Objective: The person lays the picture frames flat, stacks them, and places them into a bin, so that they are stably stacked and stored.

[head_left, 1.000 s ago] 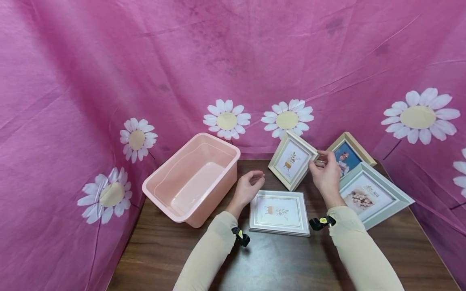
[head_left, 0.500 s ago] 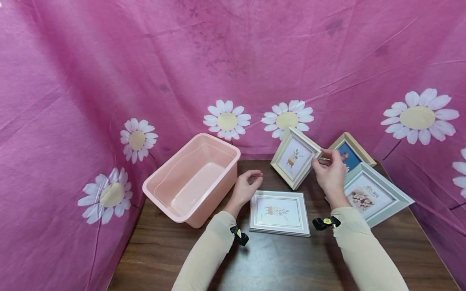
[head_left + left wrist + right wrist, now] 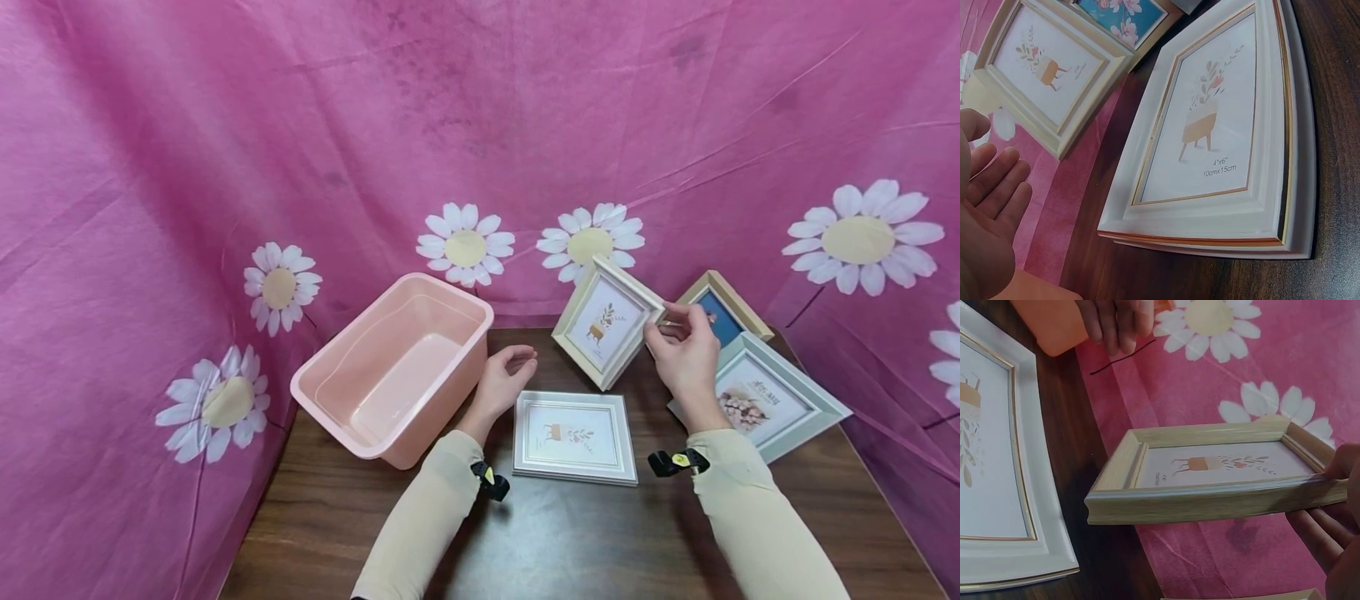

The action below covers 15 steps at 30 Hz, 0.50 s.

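Note:
Raised off the table, a cream picture frame (image 3: 607, 323) with a plant-pot print is pinched at its right edge by my right hand (image 3: 684, 354). The right wrist view shows the thumb on the front of that cream frame (image 3: 1210, 503) and fingers behind it. My left hand (image 3: 504, 385) hovers beside the pink tub, its fingers loosely bent and holding nothing. Just right of it a white picture frame (image 3: 575, 437) lies face up, apparently stacked on another. The left wrist view shows gold lines around this white frame (image 3: 1210, 125).
A pink plastic tub (image 3: 393, 367) stands at the left of the wooden table (image 3: 555, 542). At the right, a pale green frame (image 3: 783, 396) overlaps a wood-coloured frame (image 3: 723, 304) with a blue print. Behind the table hangs a pink flowered cloth (image 3: 480, 125).
My right hand has lifted the cream frame slightly and shifted right a little. My left hand has drifted slightly left and up. The other frames and the tub stay put.

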Each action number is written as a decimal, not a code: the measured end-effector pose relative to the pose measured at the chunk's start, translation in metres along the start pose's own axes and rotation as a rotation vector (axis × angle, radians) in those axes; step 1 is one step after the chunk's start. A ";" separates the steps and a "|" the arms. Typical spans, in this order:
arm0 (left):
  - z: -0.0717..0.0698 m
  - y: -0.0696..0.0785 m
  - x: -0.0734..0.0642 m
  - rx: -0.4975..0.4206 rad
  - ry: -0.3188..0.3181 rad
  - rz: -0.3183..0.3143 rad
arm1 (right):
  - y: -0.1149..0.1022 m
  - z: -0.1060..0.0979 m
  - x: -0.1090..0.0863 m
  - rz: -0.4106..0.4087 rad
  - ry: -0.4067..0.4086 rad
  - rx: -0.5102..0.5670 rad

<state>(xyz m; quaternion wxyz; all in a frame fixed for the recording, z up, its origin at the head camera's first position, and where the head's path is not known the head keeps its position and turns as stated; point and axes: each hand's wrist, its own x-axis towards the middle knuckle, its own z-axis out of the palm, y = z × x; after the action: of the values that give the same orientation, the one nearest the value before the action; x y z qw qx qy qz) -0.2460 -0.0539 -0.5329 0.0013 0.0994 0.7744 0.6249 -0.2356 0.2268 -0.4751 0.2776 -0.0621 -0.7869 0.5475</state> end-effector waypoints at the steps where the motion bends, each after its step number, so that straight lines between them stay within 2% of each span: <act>1: 0.000 0.000 0.000 -0.002 -0.001 -0.002 | -0.001 0.000 0.000 -0.002 -0.001 0.010; 15: -0.003 -0.002 0.000 -0.025 -0.002 0.006 | -0.016 -0.012 -0.001 0.053 0.002 0.195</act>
<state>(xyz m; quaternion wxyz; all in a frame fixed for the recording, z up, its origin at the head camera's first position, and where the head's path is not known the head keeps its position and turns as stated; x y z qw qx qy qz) -0.2469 -0.0573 -0.5345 0.0014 0.1024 0.7660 0.6346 -0.2255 0.2299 -0.4581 0.2687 -0.0562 -0.7278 0.6284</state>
